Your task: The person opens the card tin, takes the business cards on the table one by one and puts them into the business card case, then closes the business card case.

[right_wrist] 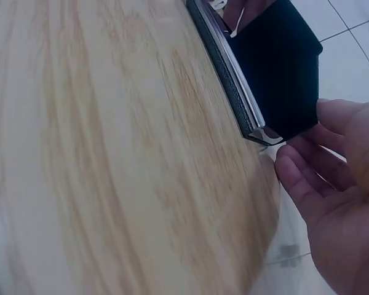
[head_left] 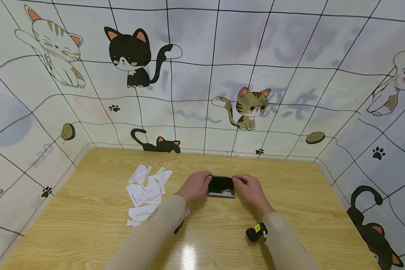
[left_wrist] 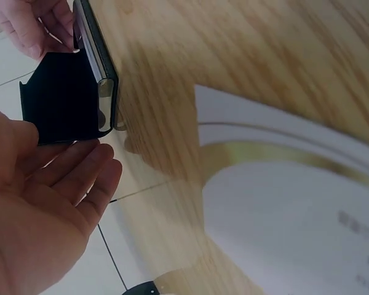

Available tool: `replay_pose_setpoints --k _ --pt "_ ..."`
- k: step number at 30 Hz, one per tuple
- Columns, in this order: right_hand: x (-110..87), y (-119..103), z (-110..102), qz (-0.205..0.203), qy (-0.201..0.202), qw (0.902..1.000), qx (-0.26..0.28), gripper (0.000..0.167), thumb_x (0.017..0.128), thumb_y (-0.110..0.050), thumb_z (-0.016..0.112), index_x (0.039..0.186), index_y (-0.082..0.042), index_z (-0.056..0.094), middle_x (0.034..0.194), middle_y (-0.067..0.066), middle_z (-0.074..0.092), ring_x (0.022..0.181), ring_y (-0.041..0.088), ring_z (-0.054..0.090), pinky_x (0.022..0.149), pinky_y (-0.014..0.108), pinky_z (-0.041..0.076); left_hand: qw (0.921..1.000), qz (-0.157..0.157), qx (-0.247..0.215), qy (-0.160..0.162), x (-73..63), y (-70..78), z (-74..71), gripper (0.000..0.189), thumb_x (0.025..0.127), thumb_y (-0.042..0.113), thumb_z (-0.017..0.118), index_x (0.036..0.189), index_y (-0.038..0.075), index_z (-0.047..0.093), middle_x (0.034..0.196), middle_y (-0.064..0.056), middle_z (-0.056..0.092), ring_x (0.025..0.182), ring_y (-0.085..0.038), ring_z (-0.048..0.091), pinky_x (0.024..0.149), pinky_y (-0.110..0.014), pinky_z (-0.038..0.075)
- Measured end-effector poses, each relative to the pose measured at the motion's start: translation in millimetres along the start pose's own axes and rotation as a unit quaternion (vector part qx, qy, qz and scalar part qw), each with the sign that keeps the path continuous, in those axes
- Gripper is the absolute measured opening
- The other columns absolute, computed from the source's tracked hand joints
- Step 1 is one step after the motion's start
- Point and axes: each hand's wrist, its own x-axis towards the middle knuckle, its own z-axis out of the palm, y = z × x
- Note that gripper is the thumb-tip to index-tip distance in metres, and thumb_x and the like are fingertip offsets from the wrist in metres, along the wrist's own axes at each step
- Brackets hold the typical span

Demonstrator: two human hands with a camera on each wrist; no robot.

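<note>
A black business card case with a shiny metal frame stands open on the table, its dark flap raised. My left hand pinches the flap at its left edge, thumb on the inner face and fingers behind. On the other side my right hand pinches the flap's right edge between thumb and fingers. The metal frame lies along the near side of the case, low over the wood. Loose white business cards with a green curve are spread left of my left hand.
One card looms close in the left wrist view. The wooden table meets a cat-printed cloth wall at the back and sides. A small black device sits at my right wrist.
</note>
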Motion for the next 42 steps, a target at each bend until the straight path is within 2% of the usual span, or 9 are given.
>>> replay_pose_setpoints --k 5,10,13,16,21,27,31,34,42 --pt "5.1 -0.6 5.0 0.029 0.023 0.9991 0.020 0.024 0.104 -0.020 0.064 0.117 -0.004 0.076 0.113 0.011 0.074 0.104 0.023 0.065 0.089 0.035 0.051 0.9989 -0.020 -0.040 0.017 5.1 -3.2 -0.3 0.028 0.111 0.019 0.047 0.122 0.005 0.068 0.107 -0.008 0.072 0.095 -0.023 0.065 0.094 -0.044 0.053" --pt "8.8 0.5 6.6 0.042 0.035 0.9980 0.031 0.023 0.104 -0.021 0.064 0.111 -0.004 0.078 0.102 0.009 0.075 0.094 0.019 0.065 0.083 0.032 0.052 0.9966 -0.034 -0.070 0.029 10.4 -4.3 0.2 0.027 0.111 0.020 0.046 0.116 0.006 0.069 0.090 -0.003 0.066 0.084 -0.019 0.059 0.084 -0.040 0.051" --pt "10.8 -0.3 7.4 0.042 0.040 0.9975 0.040 0.022 0.104 -0.021 0.064 0.105 -0.004 0.078 0.093 0.008 0.074 0.087 0.019 0.065 0.081 0.032 0.051 0.9943 -0.049 -0.087 0.036 12.4 -4.8 -0.1 0.026 0.111 0.020 0.046 0.103 0.007 0.068 0.080 -0.002 0.059 0.076 -0.019 0.054 0.077 -0.037 0.047" --pt "13.0 -0.7 8.4 0.041 0.044 0.9973 0.043 0.022 0.104 -0.021 0.064 0.100 -0.004 0.078 0.088 0.008 0.073 0.083 0.020 0.064 0.080 0.032 0.051 0.9921 -0.063 -0.100 0.042 12.9 -4.8 -1.0 0.027 0.111 0.021 0.046 0.095 0.007 0.065 0.077 -0.002 0.055 0.074 -0.019 0.052 0.075 -0.037 0.045" --pt "16.7 1.2 8.8 0.045 0.041 0.9974 0.038 0.023 0.104 -0.022 0.064 0.097 -0.004 0.077 0.085 0.006 0.072 0.081 0.018 0.063 0.082 0.033 0.050 0.9903 -0.070 -0.109 0.050 12.7 -5.9 -2.8 0.025 0.110 0.020 0.048 0.101 0.007 0.068 0.084 -0.003 0.061 0.080 -0.020 0.055 0.079 -0.038 0.048" --pt "18.7 1.0 8.0 0.059 0.036 0.9970 0.037 0.025 0.105 -0.024 0.063 0.096 -0.005 0.076 0.083 0.004 0.070 0.079 0.018 0.061 0.082 0.034 0.048 0.9913 -0.067 -0.096 0.060 13.1 -11.0 -2.3 0.024 0.108 0.017 0.050 0.110 0.006 0.072 0.098 -0.006 0.070 0.091 -0.023 0.063 0.090 -0.042 0.052" --pt "19.6 0.3 8.6 0.067 0.035 0.9967 0.031 0.026 0.105 -0.025 0.063 0.093 -0.005 0.076 0.081 0.004 0.070 0.079 0.019 0.061 0.082 0.034 0.048 0.9908 -0.076 -0.094 0.060 13.0 -15.3 -1.9 0.025 0.108 0.018 0.051 0.113 0.005 0.071 0.105 -0.008 0.071 0.097 -0.024 0.064 0.094 -0.044 0.052" --pt "20.3 0.0 9.2 0.067 0.033 0.9969 0.022 0.026 0.104 -0.024 0.063 0.091 -0.005 0.075 0.080 0.004 0.069 0.078 0.019 0.060 0.082 0.035 0.047 0.9906 -0.078 -0.096 0.057 12.1 -16.8 -1.9 0.025 0.108 0.019 0.051 0.115 0.005 0.071 0.106 -0.008 0.071 0.096 -0.024 0.063 0.093 -0.043 0.052" --pt "21.0 -2.0 9.5 0.074 0.034 0.9965 0.019 0.027 0.105 -0.024 0.063 0.091 -0.004 0.074 0.078 0.004 0.067 0.075 0.018 0.057 0.077 0.033 0.046 0.9908 -0.061 -0.109 0.052 4.7 -17.1 -4.4 0.027 0.108 0.021 0.053 0.121 0.005 0.070 0.111 -0.009 0.072 0.100 -0.024 0.065 0.093 -0.044 0.053"
